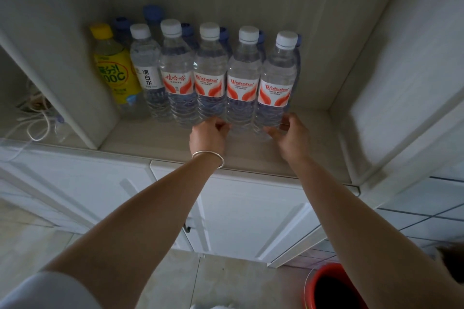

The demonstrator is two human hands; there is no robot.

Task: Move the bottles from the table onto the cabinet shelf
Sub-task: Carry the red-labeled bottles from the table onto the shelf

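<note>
Both hands at shelf point(175, 143) front edge: left hand point(209, 134) curled against one clear plastic white-capped water bottle point(209, 75), right hand point(292, 133) pinching rightmost bottle point(277, 83) base; full, heavy, slick, better held mid-body.

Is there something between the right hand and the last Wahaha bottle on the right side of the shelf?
No, nothing visible is between them. The right hand is already at the base of the rightmost Wahaha bottle, fingers curled against it. That bottle stands upright on the cabinet shelf, at the right end of the front row.

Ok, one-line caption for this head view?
Both hands, left and right, at the bases of Wahaha water bottles lined up on the cabinet shelf.
</note>
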